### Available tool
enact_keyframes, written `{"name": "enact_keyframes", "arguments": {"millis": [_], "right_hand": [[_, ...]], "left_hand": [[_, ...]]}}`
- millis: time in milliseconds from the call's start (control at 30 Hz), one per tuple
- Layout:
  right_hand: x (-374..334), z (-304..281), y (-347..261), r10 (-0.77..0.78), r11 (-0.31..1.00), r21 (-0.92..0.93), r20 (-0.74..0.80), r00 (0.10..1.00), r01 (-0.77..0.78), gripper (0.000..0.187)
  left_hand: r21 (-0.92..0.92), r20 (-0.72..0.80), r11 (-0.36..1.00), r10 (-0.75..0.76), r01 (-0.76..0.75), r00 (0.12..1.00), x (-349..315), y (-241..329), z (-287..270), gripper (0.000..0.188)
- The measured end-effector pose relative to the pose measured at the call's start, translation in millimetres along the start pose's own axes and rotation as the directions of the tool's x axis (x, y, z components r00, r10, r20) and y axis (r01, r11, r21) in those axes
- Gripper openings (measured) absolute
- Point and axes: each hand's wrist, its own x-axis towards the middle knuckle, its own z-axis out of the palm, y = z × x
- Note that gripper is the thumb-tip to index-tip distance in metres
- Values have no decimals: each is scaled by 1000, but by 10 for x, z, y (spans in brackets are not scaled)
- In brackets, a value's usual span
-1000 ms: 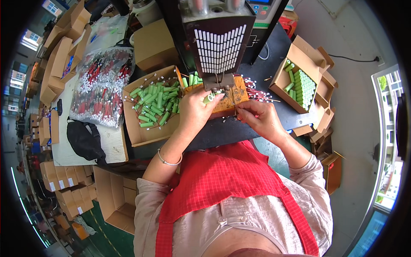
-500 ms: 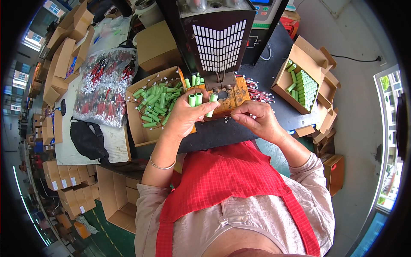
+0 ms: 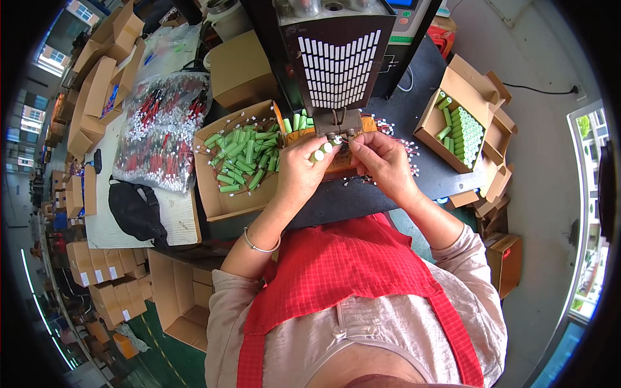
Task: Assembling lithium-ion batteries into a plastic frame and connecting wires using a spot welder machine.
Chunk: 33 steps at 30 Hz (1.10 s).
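Green battery cells (image 3: 317, 156) sit gripped in our left hand (image 3: 299, 169); we judge them stiff, slippery, best held mid-barrel. Our right hand (image 3: 384, 165) pinches, on what we cannot tell, near the vented machine head (image 3: 339, 68).

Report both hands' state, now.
Left hand: closed, holding green cylinders.
Right hand: curled; whether it is closed on anything cannot be told.

bright daylight, right-side window (image 3: 587, 207) washed out; edges bowed, corners black
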Motion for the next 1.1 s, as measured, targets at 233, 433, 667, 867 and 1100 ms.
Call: {"name": "enact_keyframes", "arguments": {"millis": [233, 433, 667, 867, 1100], "right_hand": [[47, 56, 26, -19, 999, -48, 5, 1000, 19, 18], [60, -7, -30, 36, 995, -92, 62, 997, -30, 20], [-248, -639, -56, -259, 765, -597, 61, 964, 243, 10], [-472, -577, 379, -211, 554, -822, 11, 977, 129, 19], [-317, -739, 356, -17, 548, -837, -19, 1000, -7, 19]], "left_hand": [[143, 3, 990, -7, 6, 1000, -19, 32, -23, 12], [3, -2, 998, -70, 70, 998, 23, -4, -6, 11], [132, -171, 947, -271, 295, 947, -41, -281, -781, 34], [-165, 52, 791, -589, 589, 806, -179, -279, -889, 31], [164, 146, 932, -346, 322, 927, -117, 3, -673, 28]]}}
